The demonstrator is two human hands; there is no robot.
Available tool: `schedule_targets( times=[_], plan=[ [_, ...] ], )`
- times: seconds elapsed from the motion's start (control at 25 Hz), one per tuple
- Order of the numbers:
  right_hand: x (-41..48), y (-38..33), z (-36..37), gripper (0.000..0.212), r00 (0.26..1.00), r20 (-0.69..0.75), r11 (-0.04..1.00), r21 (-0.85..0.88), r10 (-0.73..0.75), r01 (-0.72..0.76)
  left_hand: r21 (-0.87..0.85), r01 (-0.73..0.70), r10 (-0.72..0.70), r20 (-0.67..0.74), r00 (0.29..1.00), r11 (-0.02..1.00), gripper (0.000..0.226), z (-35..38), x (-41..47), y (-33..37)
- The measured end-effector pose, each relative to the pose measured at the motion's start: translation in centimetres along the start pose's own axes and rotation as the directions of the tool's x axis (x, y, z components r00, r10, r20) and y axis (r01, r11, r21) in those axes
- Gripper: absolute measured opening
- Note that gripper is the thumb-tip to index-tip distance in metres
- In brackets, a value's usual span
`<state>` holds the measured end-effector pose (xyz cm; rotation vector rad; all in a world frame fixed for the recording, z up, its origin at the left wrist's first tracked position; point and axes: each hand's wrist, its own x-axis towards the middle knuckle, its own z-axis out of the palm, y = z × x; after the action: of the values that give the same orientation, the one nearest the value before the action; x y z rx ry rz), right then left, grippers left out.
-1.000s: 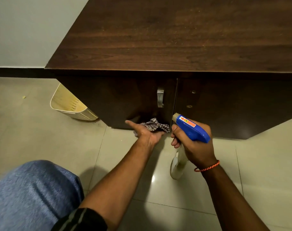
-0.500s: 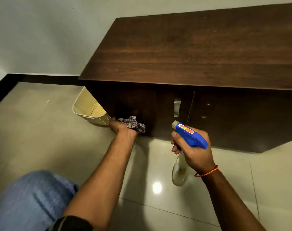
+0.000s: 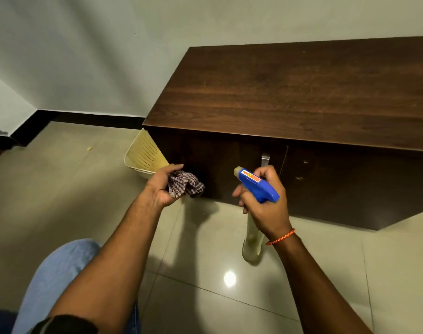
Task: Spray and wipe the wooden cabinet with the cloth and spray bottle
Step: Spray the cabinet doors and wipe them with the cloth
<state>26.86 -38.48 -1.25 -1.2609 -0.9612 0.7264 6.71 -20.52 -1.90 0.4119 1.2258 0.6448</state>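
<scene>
Since half a second ago the view has swung left and pulled back, so more of the pale wall (image 3: 85,56) and its black skirting (image 3: 90,118) shows, and the wooden cabinet (image 3: 302,92) now sits toward the right of the picture. The left hand (image 3: 161,186) has come away from the foot of the cabinet's left door, where it held the cloth against the wood beside the cream perforated basket (image 3: 144,154); it now hangs just in front of that lower corner, palm turned partly up, fingers curled around the bunched checked cloth (image 3: 186,184), which spills out to the right of the palm. Whether the cloth touches the door cannot be told. The right hand (image 3: 265,208) has kept much the same place and grip: it is wrapped around the neck of the spray bottle (image 3: 258,185), fingers curled at the trigger side, the blue head pointing up and left toward the door near the metal handle (image 3: 265,160), the clear body hanging down below the wrist over the glossy tiled floor (image 3: 205,273). An orange braided band (image 3: 280,237) circles the right wrist. Both forearms reach forward, and a knee in blue jeans (image 3: 56,273) shows at lower left.
</scene>
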Motion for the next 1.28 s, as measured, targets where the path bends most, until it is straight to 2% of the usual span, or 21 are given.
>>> schedule_targets(
  times=[0.08,0.2,0.28,0.4,0.48,0.56,0.64,0.72,0.76,0.84,0.88,0.96,1.0,1.04,1.12,1.24,1.28],
  plan=[
    [0.9,-1.0,0.5,0.033,0.999,-0.009,0.999,0.022,-0.039,0.039,0.096,-0.028,0.03,-0.02,0.999,0.995,0.013,0.5,-0.4,0.1],
    [1.8,-2.0,0.6,0.029,0.998,-0.014,0.996,0.064,-0.057,0.058,0.239,0.052,-0.022,-0.127,0.992,0.97,0.037,0.3,-0.6,-0.1],
    [1.9,-2.9,0.9,0.027,0.997,-0.033,0.994,0.081,-0.074,0.076,0.347,0.099,-0.021,-0.222,0.975,0.932,0.036,0.1,-1.2,-0.4],
    [2.5,-5.4,1.6,0.025,0.988,-0.092,0.989,0.066,-0.126,0.132,0.447,0.09,0.065,-0.319,0.945,0.89,0.027,-0.2,-1.9,0.1],
    [3.3,-7.5,2.2,0.023,0.984,-0.117,0.99,0.037,-0.132,0.137,0.434,0.116,0.029,-0.313,0.949,0.893,0.029,-0.2,-3.5,0.8],
    [4.2,-10.6,2.7,0.023,0.985,-0.137,0.994,-0.029,-0.107,0.104,0.366,0.184,-0.077,-0.289,0.954,0.912,0.034,-0.2,-5.9,2.3],
    [4.9,-14.6,3.2,0.022,0.987,-0.131,0.991,-0.106,-0.094,0.08,0.269,0.237,-0.187,-0.197,0.962,0.933,0.033,0.1,-9.1,4.3],
    [5.5,-19.0,3.6,0.023,0.992,-0.09,0.978,-0.196,-0.091,0.072,0.273,0.249,-0.209,-0.166,0.964,0.929,0.049,0.3,-12.3,6.3],
    [5.8,-21.0,3.8,0.025,0.994,-0.067,0.967,-0.245,-0.091,0.072,0.327,0.226,-0.179,-0.167,0.97,0.918,0.057,0.5,-13.9,7.1],
    [6.5,-25.2,4.1,0.029,0.997,-0.015,0.939,-0.338,-0.079,0.07,0.506,0.072,0.027,-0.185,0.982,0.86,0.045,1.7,-17.5,9.4],
    [6.9,-27.7,4.4,0.031,0.998,0.001,0.925,-0.374,-0.07,0.065,0.626,-0.001,0.129,-0.159,0.979,0.78,0.032,2.4,-19.6,10.9],
    [7.7,-33.2,5.4,0.032,0.999,0.023,0.912,-0.408,-0.048,0.054,0.831,-0.089,0.251,-0.062,0.966,0.549,0.015,3.8,-23.6,13.8],
    [8.2,-35.9,6.0,0.033,0.999,0.033,0.911,-0.41,-0.032,0.043,0.88,-0.095,0.278,-0.044,0.96,0.466,0.015,4.3,-25.7,15.4],
    [8.8,-38.5,6.6,0.033,0.999,0.041,0.911,-0.412,-0.017,0.032,0.895,-0.103,0.294,-0.033,0.955,0.433,0.021,4.5,-27.4,17.0],
    [9.8,-42.8,7.8,0.033,0.998,0.069,0.903,-0.43,0.009,0.022,0.883,-0.096,0.298,-0.051,0.953,0.46,0.033,4.3,-30.6,19.9],
    [11.3,-47.8,9.6,0.033,0.992,0.122,0.875,-0.482,0.019,0.042,0.875,-0.068,0.27,-0.073,0.96,0.479,0.014,2.8,-34.3,23.9],
    [11.8,-49.0,10.3,0.033,0.99,0.14,0.865,-0.499,0.015,0.058,0.837,-0.038,0.237,-0.111,0.965,0.547,0.021,2.0,-35.1,25.0]
  ],
)
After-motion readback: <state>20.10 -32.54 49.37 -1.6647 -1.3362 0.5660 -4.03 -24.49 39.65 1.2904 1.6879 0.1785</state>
